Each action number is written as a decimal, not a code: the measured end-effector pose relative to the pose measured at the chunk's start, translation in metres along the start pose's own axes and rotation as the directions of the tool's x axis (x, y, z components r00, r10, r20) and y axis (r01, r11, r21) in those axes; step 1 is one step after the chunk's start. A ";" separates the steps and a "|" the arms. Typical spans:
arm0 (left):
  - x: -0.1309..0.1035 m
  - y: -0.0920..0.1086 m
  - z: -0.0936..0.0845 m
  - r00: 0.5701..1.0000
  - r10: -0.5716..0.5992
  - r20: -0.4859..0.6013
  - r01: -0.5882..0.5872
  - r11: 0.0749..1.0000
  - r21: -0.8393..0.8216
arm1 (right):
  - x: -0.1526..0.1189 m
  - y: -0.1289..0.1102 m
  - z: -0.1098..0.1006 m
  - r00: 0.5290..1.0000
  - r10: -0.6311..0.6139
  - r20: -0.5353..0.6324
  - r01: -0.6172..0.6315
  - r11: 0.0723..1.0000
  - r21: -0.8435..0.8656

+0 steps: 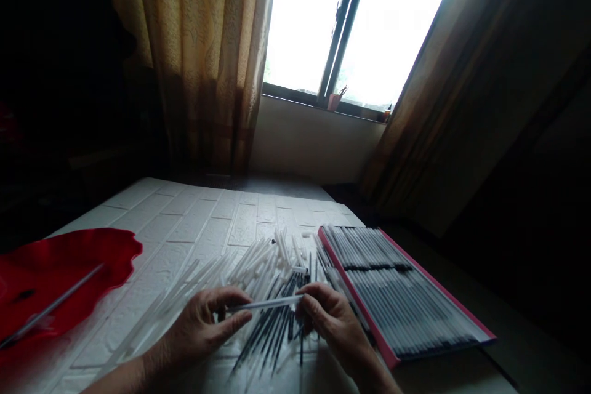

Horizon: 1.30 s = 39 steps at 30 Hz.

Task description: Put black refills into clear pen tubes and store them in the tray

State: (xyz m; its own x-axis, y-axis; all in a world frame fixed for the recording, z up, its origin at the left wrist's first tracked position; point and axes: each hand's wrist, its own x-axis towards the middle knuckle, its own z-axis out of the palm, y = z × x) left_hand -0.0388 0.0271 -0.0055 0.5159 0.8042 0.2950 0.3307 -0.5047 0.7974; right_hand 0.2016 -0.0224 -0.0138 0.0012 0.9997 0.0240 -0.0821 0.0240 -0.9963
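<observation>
My left hand [207, 320] and my right hand [330, 323] pinch the two ends of a thin whitish stick [274, 303], held nearly level above the table. Below and between the hands lie several dark thin rods [272, 335], fanned out. Behind them is a loose pile of white tubes [258, 261]. To the right of my right hand, a pink-edged box [353, 289] holds rows of pale, slender sticks [410, 311].
A red dish [111, 246] with a long, thin stick across it is at the left. The table [161, 209] has a white brick pattern. Behind it are curtains [198, 43] and a bright window with a small cup [333, 101] on its sill.
</observation>
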 end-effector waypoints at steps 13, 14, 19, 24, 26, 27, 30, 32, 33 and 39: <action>0.002 -0.002 0.000 1.000 -0.015 -0.016 0.015 0.999 0.029 | 0.001 -0.002 0.002 1.000 -0.016 0.006 0.016 0.999 -0.030; 0.002 -0.002 0.000 0.999 -0.025 -0.027 0.026 1.000 0.011 | 0.001 -0.002 0.003 1.000 -0.015 0.011 0.015 0.999 -0.032; -0.001 -0.002 0.000 0.999 0.048 0.025 -0.049 0.998 0.037 | -0.005 -0.006 0.004 0.994 0.009 0.106 -0.001 0.997 -0.078; -0.007 -0.001 0.004 0.988 0.138 0.065 -0.144 0.986 0.088 | -0.008 -0.012 0.004 0.960 0.054 0.276 0.020 0.966 -0.259; -0.006 -0.002 0.003 0.992 0.128 0.004 -0.128 0.988 0.090 | -0.006 -0.011 0.002 0.976 0.034 0.216 0.018 0.971 -0.236; -0.004 -0.001 0.001 0.992 0.119 -0.032 -0.116 0.989 0.088 | -0.005 -0.009 0.000 0.987 0.018 0.158 0.012 0.983 -0.184; 0.003 0.001 -0.013 0.987 0.091 -0.131 -0.080 0.993 0.086 | 0.001 -0.005 -0.005 0.998 -0.009 -0.060 0.011 0.999 0.033; 0.010 0.003 -0.028 0.970 0.038 -0.239 -0.019 0.996 0.083 | 0.003 -0.003 -0.008 0.982 0.002 -0.189 0.025 0.990 0.140; 0.014 0.003 -0.036 0.960 -0.004 -0.278 0.026 0.997 0.074 | 0.004 -0.002 -0.009 0.972 0.014 -0.236 0.030 0.983 0.179; 0.023 -0.013 -0.080 0.946 -0.190 -0.263 0.246 0.948 0.199 | 0.006 -0.001 -0.009 0.924 0.090 -0.372 0.036 0.947 0.320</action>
State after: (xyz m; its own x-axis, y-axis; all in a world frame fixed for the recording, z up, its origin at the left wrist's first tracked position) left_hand -0.0947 0.0772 0.0331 0.2173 0.9393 0.2656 0.5983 -0.3431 0.7241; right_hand 0.2104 -0.0164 -0.0139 0.3640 0.9262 -0.0980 -0.3962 0.0588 -0.9163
